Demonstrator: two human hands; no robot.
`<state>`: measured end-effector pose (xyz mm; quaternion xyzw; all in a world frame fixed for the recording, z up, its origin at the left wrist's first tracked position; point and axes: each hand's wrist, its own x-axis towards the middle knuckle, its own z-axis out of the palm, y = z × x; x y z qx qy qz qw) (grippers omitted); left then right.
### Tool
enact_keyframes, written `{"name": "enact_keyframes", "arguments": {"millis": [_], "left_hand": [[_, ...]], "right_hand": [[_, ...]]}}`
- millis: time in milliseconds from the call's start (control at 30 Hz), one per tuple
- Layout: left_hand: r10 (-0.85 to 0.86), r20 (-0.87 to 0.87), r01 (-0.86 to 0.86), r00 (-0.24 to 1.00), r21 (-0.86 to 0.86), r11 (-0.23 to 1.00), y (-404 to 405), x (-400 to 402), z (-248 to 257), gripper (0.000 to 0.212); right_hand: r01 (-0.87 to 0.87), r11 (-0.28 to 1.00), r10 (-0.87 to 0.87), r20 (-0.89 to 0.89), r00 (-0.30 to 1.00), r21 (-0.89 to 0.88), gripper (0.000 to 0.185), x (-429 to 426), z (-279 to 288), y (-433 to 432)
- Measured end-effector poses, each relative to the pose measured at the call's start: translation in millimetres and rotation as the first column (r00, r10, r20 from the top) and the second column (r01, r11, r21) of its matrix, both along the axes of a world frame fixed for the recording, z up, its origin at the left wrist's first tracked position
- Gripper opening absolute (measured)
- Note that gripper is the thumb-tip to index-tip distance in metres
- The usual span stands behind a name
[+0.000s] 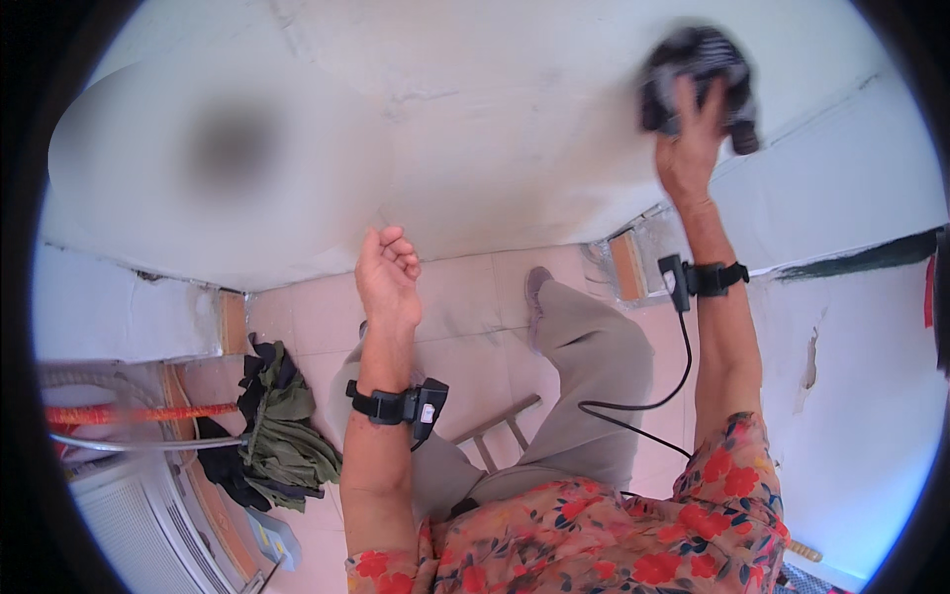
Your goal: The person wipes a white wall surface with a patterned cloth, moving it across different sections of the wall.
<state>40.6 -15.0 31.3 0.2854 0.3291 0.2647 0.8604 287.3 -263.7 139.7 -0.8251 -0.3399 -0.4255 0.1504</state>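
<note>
My right hand (690, 152) is raised at the upper right, its fingers spread over a bunched dark cloth (698, 63) with pale stripes. The cloth lies against a white wall (475, 148) that bears grey smudges and scuffs; motion blurs both cloth and fingers. Lower and to the left, my left hand (390, 278) hangs in front of the same wall, palm up and fingers loosely bent, holding nothing. Each wrist wears a black strap with a small box.
A mop (286, 438) with dark green cloth strips rests on the pink tiled floor (460, 297) at the left. Near it are a red-orange pole (148, 413) and a grey-blue plastic object (274, 538). Between my legs shows a wooden frame (497, 427). A black cable (638, 407) hangs from my right wrist.
</note>
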Motion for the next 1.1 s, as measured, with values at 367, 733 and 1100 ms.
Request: {"name": "enact_keyframes", "arguments": {"millis": [367, 733, 1100], "left_hand": [[-0.005, -0.001, 0.005, 1.0, 0.025, 1.0, 1, 0, -3, 0.038], [-0.031, 0.042, 0.031, 0.999, -0.002, 1.0, 7, -3, -7, 0.039], [0.177, 0.027, -0.177, 0.984, -0.004, 0.984, 30, -34, 14, 0.039]], "right_hand": [[0.726, -0.086, 0.802, -0.385, 0.457, 0.682, 0.046, 46, -87, -58], [0.165, 0.371, 0.532, -0.354, 0.769, 0.914, 0.055, -44, -24, 70], [-0.392, 0.866, 0.431, 0.066, 0.9, -0.31, 0.044, -136, -38, 219]]}}
